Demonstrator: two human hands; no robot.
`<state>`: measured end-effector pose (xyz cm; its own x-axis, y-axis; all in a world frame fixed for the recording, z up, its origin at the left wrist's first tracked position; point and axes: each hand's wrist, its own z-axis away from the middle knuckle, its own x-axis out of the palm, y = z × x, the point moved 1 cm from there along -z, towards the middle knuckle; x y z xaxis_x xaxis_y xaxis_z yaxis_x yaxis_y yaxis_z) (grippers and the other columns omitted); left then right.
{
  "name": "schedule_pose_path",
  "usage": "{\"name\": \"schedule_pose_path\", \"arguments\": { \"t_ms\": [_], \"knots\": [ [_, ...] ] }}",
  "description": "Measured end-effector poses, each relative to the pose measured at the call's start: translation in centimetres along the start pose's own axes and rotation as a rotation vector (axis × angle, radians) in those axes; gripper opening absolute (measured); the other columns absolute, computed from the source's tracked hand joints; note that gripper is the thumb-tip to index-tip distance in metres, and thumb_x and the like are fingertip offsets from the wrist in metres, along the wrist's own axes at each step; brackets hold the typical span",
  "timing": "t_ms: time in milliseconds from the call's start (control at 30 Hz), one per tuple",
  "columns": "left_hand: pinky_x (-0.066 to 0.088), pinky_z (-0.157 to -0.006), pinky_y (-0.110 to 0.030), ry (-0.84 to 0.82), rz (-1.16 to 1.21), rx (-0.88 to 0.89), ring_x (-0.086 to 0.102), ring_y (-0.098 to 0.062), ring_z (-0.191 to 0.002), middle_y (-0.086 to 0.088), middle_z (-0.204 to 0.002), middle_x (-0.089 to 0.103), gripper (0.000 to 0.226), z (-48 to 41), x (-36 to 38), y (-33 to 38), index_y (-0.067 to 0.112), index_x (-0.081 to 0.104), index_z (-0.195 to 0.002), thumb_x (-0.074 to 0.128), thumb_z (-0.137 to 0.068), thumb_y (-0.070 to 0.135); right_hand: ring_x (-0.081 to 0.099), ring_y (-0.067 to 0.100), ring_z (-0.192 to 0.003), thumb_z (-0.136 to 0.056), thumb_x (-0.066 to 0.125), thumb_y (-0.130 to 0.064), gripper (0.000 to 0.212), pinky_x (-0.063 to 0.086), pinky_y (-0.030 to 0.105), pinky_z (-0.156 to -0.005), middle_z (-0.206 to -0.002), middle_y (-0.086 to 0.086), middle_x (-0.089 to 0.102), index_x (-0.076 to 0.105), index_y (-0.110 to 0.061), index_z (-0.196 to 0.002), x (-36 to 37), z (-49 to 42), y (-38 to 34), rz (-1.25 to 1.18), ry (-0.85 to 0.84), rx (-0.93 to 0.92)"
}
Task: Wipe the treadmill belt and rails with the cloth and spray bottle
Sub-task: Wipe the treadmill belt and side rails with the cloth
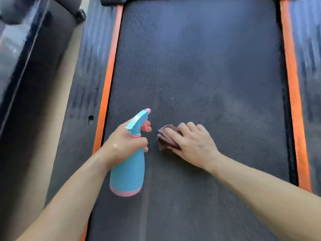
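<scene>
The dark textured treadmill belt (199, 66) fills the middle of the view, with an orange stripe and a dark side rail on the left (90, 70) and on the right (309, 58). My left hand (125, 143) grips the neck of a blue spray bottle (127, 173) with pink trim, a finger on the trigger, the nozzle pointing away over the belt. My right hand (191, 143) lies flat on a folded brown cloth (166, 138), pressing it onto the belt just right of the bottle. Most of the cloth is hidden under my fingers.
A tan floor strip (57, 94) runs along the treadmill's left side, beside a dark piece of equipment (20, 58). The treadmill's front housing (111, 0) shows at the top edge.
</scene>
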<state>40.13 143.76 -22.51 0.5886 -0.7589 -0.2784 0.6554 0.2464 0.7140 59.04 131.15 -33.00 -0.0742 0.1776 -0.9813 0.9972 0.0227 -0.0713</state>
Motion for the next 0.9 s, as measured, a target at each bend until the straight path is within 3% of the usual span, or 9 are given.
{"name": "schedule_pose_path", "arguments": {
  "t_ms": [133, 233, 300, 400, 467, 533, 600, 767, 900],
  "knots": [
    [0.061, -0.076, -0.028, 0.192, 0.112, -0.029, 0.069, -0.018, -0.085, 0.010, -0.116, 0.070, 0.080, 0.9, -8.0, -5.0, 0.055, 0.061, -0.133, 0.060, -0.065, 0.012, 0.057, 0.036, -0.095, -0.091, 0.048, -0.064, 0.051, 0.048, 0.044, -0.072, -0.106, 0.011, 0.057, 0.059, -0.029, -0.127, 3.6, -16.5, -1.8, -0.081, -0.006, 0.209],
    [0.058, -0.072, -0.020, 0.190, 0.106, 0.005, 0.065, -0.013, -0.084, 0.007, -0.115, 0.070, 0.079, 1.6, -8.0, -5.7, 0.050, 0.062, -0.134, 0.065, -0.070, 0.004, 0.055, 0.037, -0.106, -0.094, 0.046, -0.062, 0.052, 0.046, 0.046, -0.083, -0.117, 0.012, 0.056, 0.055, -0.027, -0.131, 4.0, -20.7, 0.0, -0.023, -0.024, 0.360],
    [0.055, -0.069, -0.016, 0.202, 0.121, 0.015, 0.065, -0.017, -0.082, 0.006, -0.117, 0.070, 0.078, 1.7, -7.7, -5.9, 0.049, 0.062, -0.135, 0.067, -0.073, 0.002, 0.056, 0.037, -0.101, -0.092, 0.049, -0.059, 0.051, 0.045, 0.046, -0.080, -0.114, 0.012, 0.057, 0.057, -0.024, -0.130, 3.8, -19.8, -0.3, 0.046, 0.036, 0.391],
    [0.060, -0.078, -0.027, 0.247, 0.154, 0.010, 0.066, -0.035, -0.089, 0.009, -0.119, 0.070, 0.079, 2.2, -8.3, -6.8, 0.054, 0.062, -0.133, 0.066, -0.071, 0.005, 0.053, 0.034, -0.091, -0.087, 0.057, -0.054, 0.052, 0.040, 0.045, -0.072, -0.105, 0.008, 0.058, 0.058, -0.024, -0.129, 3.2, -13.7, -6.7, -0.018, 0.037, 0.102],
    [0.063, -0.084, -0.032, 0.251, 0.158, 0.012, 0.069, -0.031, -0.092, 0.010, -0.119, 0.070, 0.080, 2.8, -8.4, -7.0, 0.055, 0.061, -0.133, 0.065, -0.071, 0.005, 0.051, 0.031, -0.084, -0.080, 0.065, -0.050, 0.056, 0.039, 0.044, -0.068, -0.099, 0.005, 0.056, 0.058, -0.022, -0.128, 2.3, -7.3, -11.0, -0.108, -0.033, -0.184],
    [0.060, -0.078, -0.024, 0.234, 0.130, 0.033, 0.066, -0.029, -0.098, 0.010, -0.119, 0.070, 0.081, 2.9, -8.3, -7.1, 0.055, 0.060, -0.135, 0.066, -0.071, 0.006, 0.051, 0.027, -0.084, -0.077, 0.066, -0.054, 0.065, 0.041, 0.042, -0.067, -0.100, 0.003, 0.054, 0.055, -0.020, -0.131, 1.7, -3.3, -13.0, -0.125, -0.120, -0.456],
    [0.060, -0.082, -0.029, 0.226, 0.114, 0.040, 0.065, -0.029, -0.098, 0.010, -0.119, 0.070, 0.081, 3.1, -8.3, -7.1, 0.056, 0.059, -0.135, 0.067, -0.070, 0.009, 0.050, 0.026, -0.086, -0.080, 0.063, -0.058, 0.066, 0.042, 0.041, -0.067, -0.101, 0.003, 0.053, 0.052, -0.022, -0.134, 2.2, -3.9, -11.7, -0.113, -0.171, -0.585],
    [0.052, -0.074, -0.018, 0.232, 0.121, 0.014, 0.074, -0.021, -0.081, 0.007, -0.120, 0.070, 0.076, 3.7, -8.5, -7.2, 0.054, 0.060, -0.133, 0.065, -0.071, 0.010, 0.056, 0.036, -0.090, -0.091, 0.046, -0.061, 0.053, 0.047, 0.045, -0.069, -0.104, 0.012, 0.054, 0.059, -0.024, -0.128, 3.3, -15.2, -5.4, -0.061, -0.027, -0.087],
    [0.051, -0.065, -0.012, 0.248, 0.114, 0.010, 0.065, -0.005, -0.075, 0.006, -0.121, 0.069, 0.075, 4.6, -8.9, -8.2, 0.044, 0.061, -0.138, 0.062, -0.084, -0.010, 0.051, 0.037, -0.102, -0.092, 0.049, -0.056, 0.051, 0.045, 0.048, -0.081, -0.119, 0.015, 0.049, 0.057, -0.018, -0.125, 3.6, -18.8, -5.0, -0.053, -0.045, 0.130]
  ]
}}
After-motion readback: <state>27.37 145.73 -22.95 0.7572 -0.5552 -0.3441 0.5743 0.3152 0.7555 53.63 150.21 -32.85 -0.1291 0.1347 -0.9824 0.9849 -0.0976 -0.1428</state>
